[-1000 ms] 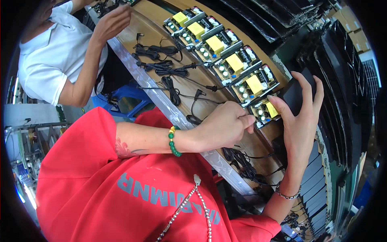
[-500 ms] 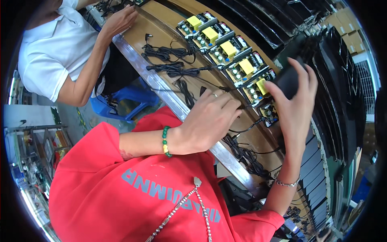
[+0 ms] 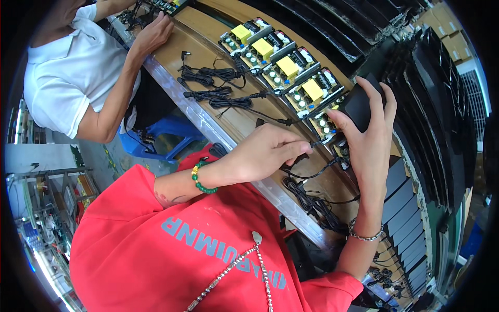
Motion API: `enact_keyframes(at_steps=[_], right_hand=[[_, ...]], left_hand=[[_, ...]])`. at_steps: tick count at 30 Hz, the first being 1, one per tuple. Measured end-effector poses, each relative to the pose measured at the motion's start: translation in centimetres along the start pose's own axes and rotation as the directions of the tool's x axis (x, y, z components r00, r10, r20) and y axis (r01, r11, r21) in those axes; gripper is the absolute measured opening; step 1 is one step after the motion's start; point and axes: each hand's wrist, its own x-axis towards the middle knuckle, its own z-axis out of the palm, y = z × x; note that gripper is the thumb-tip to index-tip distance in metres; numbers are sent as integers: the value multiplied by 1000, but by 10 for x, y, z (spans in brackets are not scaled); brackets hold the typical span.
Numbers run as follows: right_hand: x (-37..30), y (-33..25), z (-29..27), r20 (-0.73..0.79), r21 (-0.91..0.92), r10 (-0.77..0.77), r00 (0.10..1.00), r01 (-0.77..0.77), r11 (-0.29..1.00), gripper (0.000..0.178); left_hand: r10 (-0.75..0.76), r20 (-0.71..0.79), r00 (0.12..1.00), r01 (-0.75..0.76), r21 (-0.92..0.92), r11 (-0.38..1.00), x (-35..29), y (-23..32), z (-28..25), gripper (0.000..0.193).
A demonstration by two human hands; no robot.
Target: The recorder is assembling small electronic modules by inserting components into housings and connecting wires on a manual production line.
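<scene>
My left hand (image 3: 260,154), with a green bead bracelet at its wrist, is closed, pinching a black cable (image 3: 318,142) beside the near end of a row of bare circuit boards. A black plastic case piece (image 3: 357,108) is gripped between the thumb and fingers of my right hand (image 3: 373,143). That piece is held just above and to the right of a circuit board (image 3: 323,124), which it partly hides. Further boards with yellow transformers (image 3: 287,66) stretch away to the upper left. Bundled black cables (image 3: 312,203) lie below my hands.
More coiled cables (image 3: 223,99) rest on the brown workbench (image 3: 228,122), which has a metal front edge (image 3: 221,132). Stacked black cases (image 3: 431,119) stand at the right. A co-worker in a white shirt (image 3: 78,67) works at the upper left, near a blue stool (image 3: 161,135).
My right hand has moved slightly left with the case piece. My left hand has turned, its fingertips now pinching the cable more plainly. The boards appear shifted slightly left in the picture.
</scene>
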Motion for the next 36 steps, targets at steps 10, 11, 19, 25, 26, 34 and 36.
enact_keyframes(at_steps=[10,11,19,25,26,34,36], right_hand=[[-1,2,2,-33,-15,-75,997,74,997,64],[-1,2,2,-32,-14,-74,997,73,997,64],[-2,-1,1,-21,-7,-45,999,45,999,65],[-3,0,1,-18,-7,-48,999,48,999,64],[-4,2,1,-23,-14,-55,998,55,998,64],[-2,-5,2,-24,-52,-61,998,60,997,64],[-1,-7,2,-20,-63,-86,996,84,994,64]], left_hand=[[491,-160,856,-409,372,834,11,-13,15,18],[517,-209,830,-416,386,824,12,-16,19,18],[423,-307,852,-316,343,885,14,-7,26,17],[-223,8,975,220,-184,958,16,21,10,31],[-227,7,974,224,-185,957,17,21,9,31],[-343,112,933,356,-442,823,18,20,9,34],[-303,57,951,298,-425,855,19,17,16,32]])
